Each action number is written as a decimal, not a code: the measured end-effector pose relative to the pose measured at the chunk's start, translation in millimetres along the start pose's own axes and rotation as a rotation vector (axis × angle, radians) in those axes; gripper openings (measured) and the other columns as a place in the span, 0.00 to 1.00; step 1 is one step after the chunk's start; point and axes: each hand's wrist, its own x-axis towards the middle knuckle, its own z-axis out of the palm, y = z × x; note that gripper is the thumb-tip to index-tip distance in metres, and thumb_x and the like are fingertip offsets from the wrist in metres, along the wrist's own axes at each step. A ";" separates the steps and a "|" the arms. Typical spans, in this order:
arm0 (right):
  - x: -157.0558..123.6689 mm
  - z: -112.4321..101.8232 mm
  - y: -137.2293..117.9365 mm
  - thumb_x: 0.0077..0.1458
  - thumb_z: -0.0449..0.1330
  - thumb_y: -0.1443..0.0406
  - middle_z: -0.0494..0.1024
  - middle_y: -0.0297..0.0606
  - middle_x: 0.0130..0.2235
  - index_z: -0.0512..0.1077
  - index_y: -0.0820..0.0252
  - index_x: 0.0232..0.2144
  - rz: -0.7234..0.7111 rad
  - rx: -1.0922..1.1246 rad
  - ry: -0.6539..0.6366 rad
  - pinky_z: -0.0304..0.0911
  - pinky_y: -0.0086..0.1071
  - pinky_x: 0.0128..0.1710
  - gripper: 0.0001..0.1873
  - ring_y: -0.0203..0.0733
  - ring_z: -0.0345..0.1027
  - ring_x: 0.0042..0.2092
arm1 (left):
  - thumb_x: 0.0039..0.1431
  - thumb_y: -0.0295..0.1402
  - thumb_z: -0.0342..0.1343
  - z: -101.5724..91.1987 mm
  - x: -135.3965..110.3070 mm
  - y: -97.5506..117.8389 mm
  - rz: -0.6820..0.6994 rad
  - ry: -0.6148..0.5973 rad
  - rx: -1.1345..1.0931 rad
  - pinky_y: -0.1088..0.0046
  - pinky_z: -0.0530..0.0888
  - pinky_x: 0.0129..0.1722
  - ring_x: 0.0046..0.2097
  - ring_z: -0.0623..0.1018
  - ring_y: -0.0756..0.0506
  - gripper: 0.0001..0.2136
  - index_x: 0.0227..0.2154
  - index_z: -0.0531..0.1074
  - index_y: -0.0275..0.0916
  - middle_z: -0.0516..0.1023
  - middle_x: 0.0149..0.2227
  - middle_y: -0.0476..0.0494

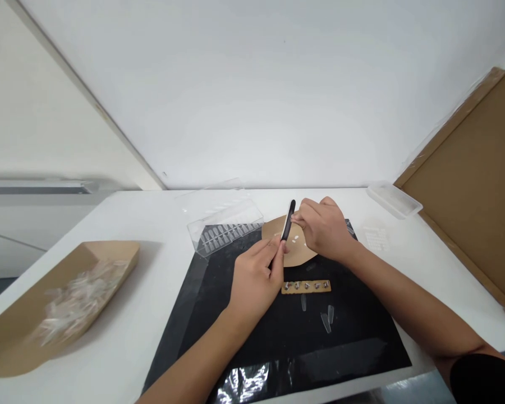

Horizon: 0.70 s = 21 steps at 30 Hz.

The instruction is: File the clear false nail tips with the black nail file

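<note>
My left hand (258, 272) is closed around the lower end of a narrow nail file (289, 219), black on its face with a pale edge, tilted upward. My right hand (323, 227) pinches at the upper part of the file, its fingertips touching or very close to it. What those fingertips hold, if anything, is too small to make out. Under the hands lies a brown paper sheet (305, 257) with small white pieces on it. Nearer me are a tan strip (306, 287) with several small metallic pieces and a few loose clear nail tips (326, 322).
A black mat (320, 348) covers the middle of the white table. Beyond its left corner stands a clear box (225, 227) with rows of nail tips. A brown tray (8, 314) of clear plastic pieces sits left; a translucent container (393, 199) and cardboard (475, 191) are right.
</note>
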 end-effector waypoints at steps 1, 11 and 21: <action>-0.9 1.3 0.0 0.73 0.48 0.67 0.75 0.35 0.32 0.66 0.58 0.32 -0.008 0.009 -0.016 0.48 0.39 0.37 0.15 0.39 0.56 0.28 | 0.71 0.27 0.53 0.2 -0.1 -0.4 -0.002 -0.004 0.002 0.73 0.76 0.36 0.34 0.82 0.47 0.12 0.33 0.79 0.38 0.83 0.33 0.44; -0.9 0.9 -4.7 0.71 0.50 0.67 0.74 0.33 0.29 0.65 0.56 0.30 -0.036 0.088 -0.050 0.48 0.38 0.38 0.14 0.39 0.57 0.28 | 0.72 0.28 0.52 0.6 -0.7 -1.7 0.001 -0.016 0.019 0.73 0.76 0.34 0.33 0.82 0.47 0.13 0.33 0.79 0.38 0.83 0.32 0.44; 3.8 -8.6 2.3 0.72 0.50 0.65 0.74 0.33 0.30 0.63 0.56 0.31 0.016 0.169 -0.095 0.50 0.38 0.39 0.14 0.39 0.60 0.28 | 0.71 0.28 0.53 -1.0 -1.1 4.3 -0.001 -0.009 -0.003 0.73 0.76 0.35 0.34 0.82 0.47 0.12 0.33 0.80 0.38 0.83 0.33 0.44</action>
